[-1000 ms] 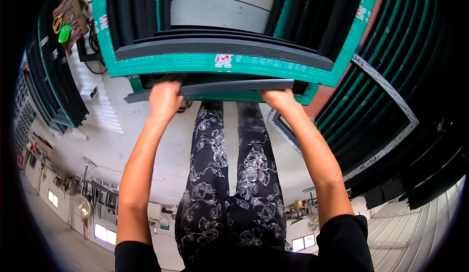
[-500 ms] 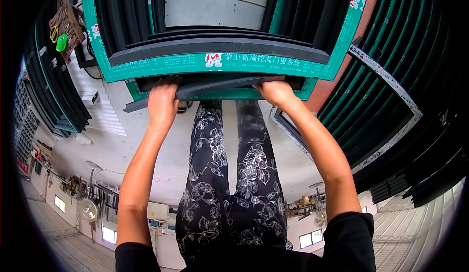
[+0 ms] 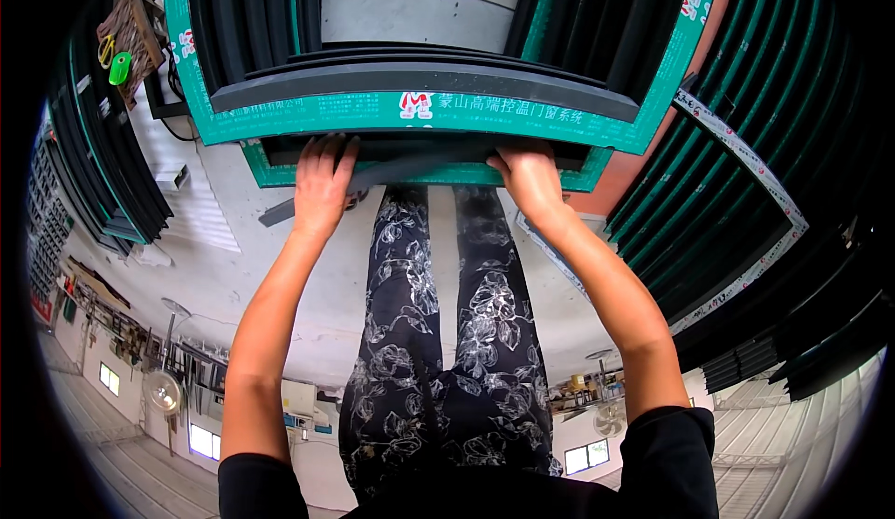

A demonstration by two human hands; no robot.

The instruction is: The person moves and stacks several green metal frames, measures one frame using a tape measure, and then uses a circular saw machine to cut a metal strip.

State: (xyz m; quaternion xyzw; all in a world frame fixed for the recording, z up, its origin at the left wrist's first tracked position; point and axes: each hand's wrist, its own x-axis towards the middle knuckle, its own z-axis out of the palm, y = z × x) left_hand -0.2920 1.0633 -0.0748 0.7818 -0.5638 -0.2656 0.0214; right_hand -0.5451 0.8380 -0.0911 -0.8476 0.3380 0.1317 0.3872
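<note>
A long dark grey rubber-like strip (image 3: 390, 172) slants across the lower of two stacked green-wrapped window frames. Its left end sticks out past my left hand (image 3: 323, 188), which lies across it with the fingers stretched toward the dark groove of the lower frame (image 3: 429, 178). My right hand (image 3: 530, 181) is closed at the strip's other end, thumb and bent fingers at the groove; the fingertips are partly hidden. Above both hands lies the upper frame (image 3: 364, 113), green film on its face and black strips along its inner edge.
More black and green frames (image 3: 718, 202) stand at the right, with one in white film (image 3: 746, 151) among them. At the left are stacked dark profiles (image 3: 103, 165) and a woven basket (image 3: 135, 48) with yellow-handled scissors (image 3: 107, 50) and a green tool (image 3: 119, 69).
My left hand's fingers have straightened over the strip toward the groove. The strip's left end has shifted slightly right and down in view; my right hand stays near the same part of the frame.
</note>
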